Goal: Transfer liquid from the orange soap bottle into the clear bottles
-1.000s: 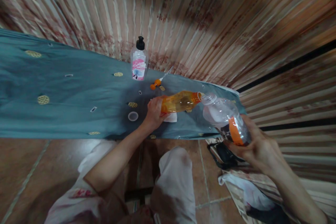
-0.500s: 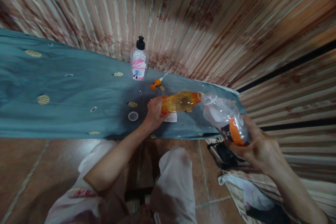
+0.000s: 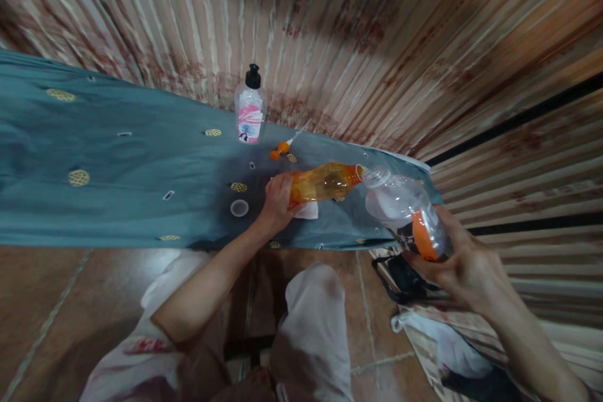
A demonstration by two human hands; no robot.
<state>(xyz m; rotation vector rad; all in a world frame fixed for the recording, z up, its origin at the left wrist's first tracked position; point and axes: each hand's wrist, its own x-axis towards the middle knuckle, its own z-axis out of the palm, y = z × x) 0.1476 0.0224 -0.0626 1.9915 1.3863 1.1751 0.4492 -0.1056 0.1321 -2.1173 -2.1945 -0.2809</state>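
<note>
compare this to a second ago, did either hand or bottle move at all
Nothing visibly changed. The left hand keeps its grip on the orange bottle, tilted mouth to mouth with the clear bottle in the right hand. The pump bottle and the small cap sit where they were on the blue cloth.

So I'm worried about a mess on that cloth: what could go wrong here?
The orange bottle, held by its base in the left hand, lies nearly flat with its open neck against the mouth of the clear bottle in the right hand. If the mouths slip apart, liquid could spill on the teal cloth. The small white cap lies loose nearby.
</note>
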